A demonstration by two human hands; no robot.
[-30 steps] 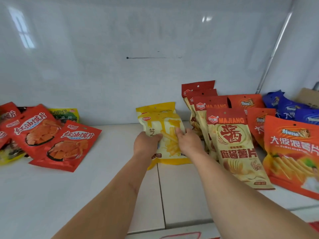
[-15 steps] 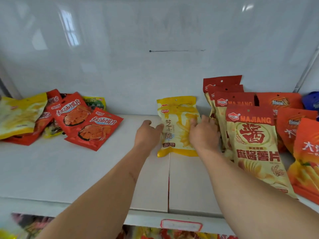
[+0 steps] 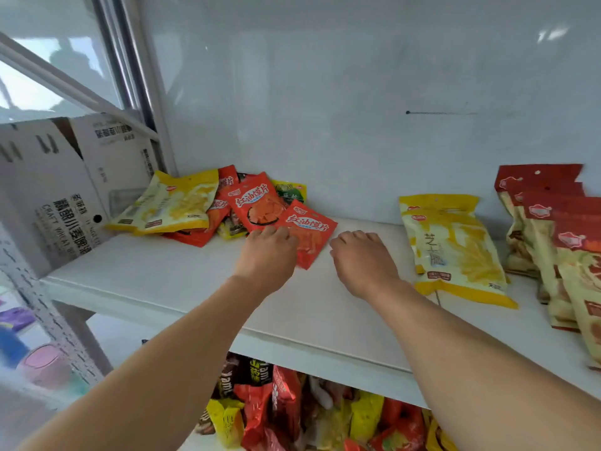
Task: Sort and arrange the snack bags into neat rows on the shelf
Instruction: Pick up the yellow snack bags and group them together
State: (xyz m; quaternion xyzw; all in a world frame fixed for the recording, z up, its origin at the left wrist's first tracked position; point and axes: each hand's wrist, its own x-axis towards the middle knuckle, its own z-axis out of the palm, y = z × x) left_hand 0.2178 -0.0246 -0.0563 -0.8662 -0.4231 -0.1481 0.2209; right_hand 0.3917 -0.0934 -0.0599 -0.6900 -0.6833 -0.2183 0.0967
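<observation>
Left hand (image 3: 268,255) down on the near red snack bag (image 3: 309,234), fingers loosely bent over its edge, firm grip impossible to confirm. Right hand (image 3: 362,263) just beside, relaxed, holding nothing. Yellow bags (image 3: 455,249) standing right of it on the shelf (image 3: 195,288). Loose pile (image 3: 195,206) beyond the left hand.

Left hand (image 3: 268,255) rests on a red snack bag (image 3: 309,232) (fingers curled); right hand (image 3: 362,260) hovers beside it.

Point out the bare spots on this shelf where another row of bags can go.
Bare shelf runs along the front edge, from the cardboard box to the yellow bag. The gap between the red bag and the yellow bag holds only the right hand. The back-left pile is crowded.
</observation>
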